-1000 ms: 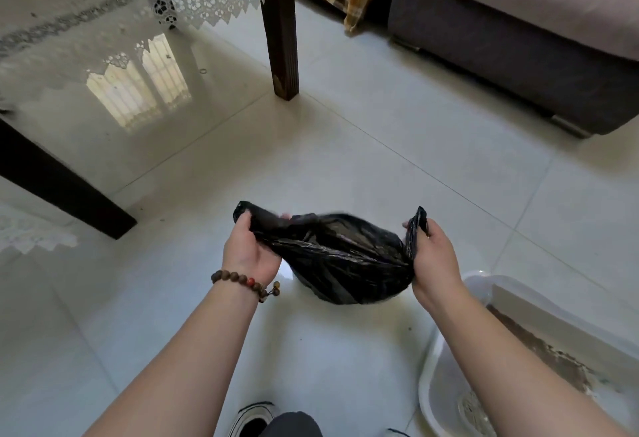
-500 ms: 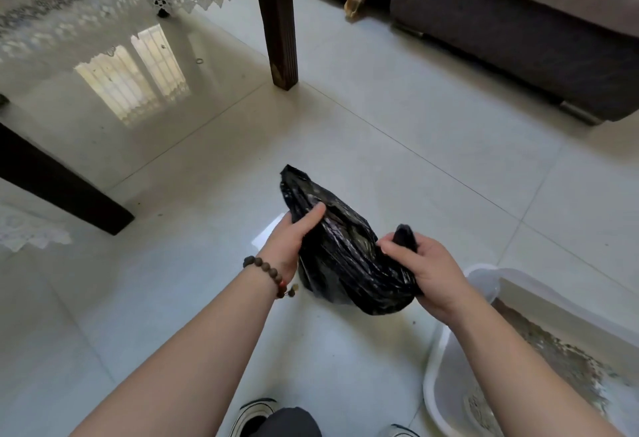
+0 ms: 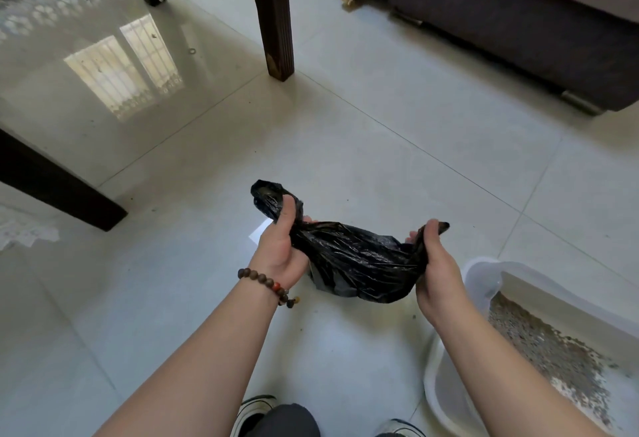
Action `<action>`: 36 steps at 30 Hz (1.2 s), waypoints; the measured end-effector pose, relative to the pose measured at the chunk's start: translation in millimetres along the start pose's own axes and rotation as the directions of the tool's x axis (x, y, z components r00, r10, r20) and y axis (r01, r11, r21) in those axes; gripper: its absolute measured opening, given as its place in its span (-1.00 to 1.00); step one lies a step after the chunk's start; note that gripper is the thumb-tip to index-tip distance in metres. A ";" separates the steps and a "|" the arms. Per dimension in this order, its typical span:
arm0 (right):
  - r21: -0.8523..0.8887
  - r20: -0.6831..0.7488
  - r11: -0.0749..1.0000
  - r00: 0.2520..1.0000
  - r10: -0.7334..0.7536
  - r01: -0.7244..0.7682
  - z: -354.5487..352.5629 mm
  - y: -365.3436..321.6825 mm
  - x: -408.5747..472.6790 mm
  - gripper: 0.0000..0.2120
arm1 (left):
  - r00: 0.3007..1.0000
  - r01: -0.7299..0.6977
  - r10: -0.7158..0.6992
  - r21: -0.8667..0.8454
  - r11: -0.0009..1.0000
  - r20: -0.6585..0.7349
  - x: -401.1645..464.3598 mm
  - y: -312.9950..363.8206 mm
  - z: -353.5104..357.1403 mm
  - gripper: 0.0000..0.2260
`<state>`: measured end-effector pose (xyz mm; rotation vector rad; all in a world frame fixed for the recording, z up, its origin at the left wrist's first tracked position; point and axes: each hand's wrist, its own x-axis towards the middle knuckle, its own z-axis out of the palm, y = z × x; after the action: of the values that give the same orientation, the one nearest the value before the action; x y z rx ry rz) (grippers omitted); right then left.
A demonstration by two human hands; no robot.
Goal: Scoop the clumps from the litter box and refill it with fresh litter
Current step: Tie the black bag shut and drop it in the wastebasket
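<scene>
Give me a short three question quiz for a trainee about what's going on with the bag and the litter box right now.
1. True or false: both hands grip the black plastic bag.
2. Which wrist wears the bead bracelet? A) left B) right
3. Fill in: the litter box sits on the floor to the person's ____ side.

Key: 1. True: the left hand and right hand each hold an end. 2. A. 3. right.

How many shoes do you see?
2. The left shoe sits at the bottom edge beside the dark trouser knee; the right shoe is near the litter box. Both are partly cut off.
</scene>
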<state>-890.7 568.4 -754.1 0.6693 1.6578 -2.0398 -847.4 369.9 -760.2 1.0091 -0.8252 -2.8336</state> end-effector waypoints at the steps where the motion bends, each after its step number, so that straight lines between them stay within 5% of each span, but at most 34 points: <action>1: -0.039 0.035 0.999 0.999 -0.010 0.012 1.4 2.6 -1.9 -0.56 | 1.000 -0.030 0.030 0.051 0.998 -0.002 -1.5 -1.5 -0.3 -0.80; 5: -0.184 0.140 0.967 0.979 -0.150 0.174 17.1 3.1 -11.3 -0.85 | 0.994 -0.107 0.101 0.187 0.977 0.037 -3.0 -6.1 3.2 -0.80; 7: -0.095 0.137 0.977 0.974 -0.178 0.192 30.4 -3.1 -13.1 -0.78 | 0.990 -0.116 0.102 0.153 0.981 0.098 -2.9 -2.5 4.7 -0.75; 11: 0.225 0.060 0.970 0.993 -0.104 0.088 45.9 -20.7 -8.4 -0.71 | 0.992 -0.052 0.057 -0.042 0.998 0.113 -3.3 4.0 5.0 -0.73; 17: 0.308 0.043 0.951 0.998 -0.051 0.035 46.7 -24.3 5.1 -0.63 | 0.999 0.034 -0.040 -0.328 0.944 -0.012 -2.2 4.0 -4.2 -0.69; 19: 0.240 0.121 0.970 0.990 -0.077 0.046 38.1 -17.3 9.8 -0.44 | 0.995 -0.021 -0.027 -0.453 0.891 -0.100 1.5 5.1 -3.8 -0.69; 22: -0.083 0.207 0.989 0.973 -0.100 0.119 22.2 -0.9 6.7 -0.32 | 0.976 -0.091 -0.024 -0.504 0.859 -0.218 5.9 5.1 -2.9 -0.68; 25: -0.251 0.259 0.950 0.959 -0.117 0.183 20.8 6.5 0.7 -0.61 | 0.970 -0.087 -0.020 -0.425 0.901 -0.241 5.7 -1.6 1.1 -0.70; 31: -0.022 0.189 0.983 0.966 -0.174 0.181 55.1 -7.3 -3.8 -0.82 | 0.984 -0.084 0.061 -0.130 0.988 -0.167 0.4 -14.5 7.1 -0.69; 34: 0.238 0.174 0.971 0.983 -0.061 0.018 62.4 -15.9 -8.7 -0.89 | 0.991 -0.025 -0.007 -0.240 0.970 -0.132 -2.3 -13.0 8.6 -0.67; 36: 0.248 0.111 0.969 0.994 -0.021 -0.007 61.3 -13.3 -7.8 -0.88 | 0.993 0.012 -0.055 -0.361 0.933 -0.107 -5.3 -10.6 8.7 -0.66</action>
<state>-898.6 511.0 -728.6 0.6163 1.3564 -2.2691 -846.8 384.1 -756.6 1.1209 -0.2625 -2.7718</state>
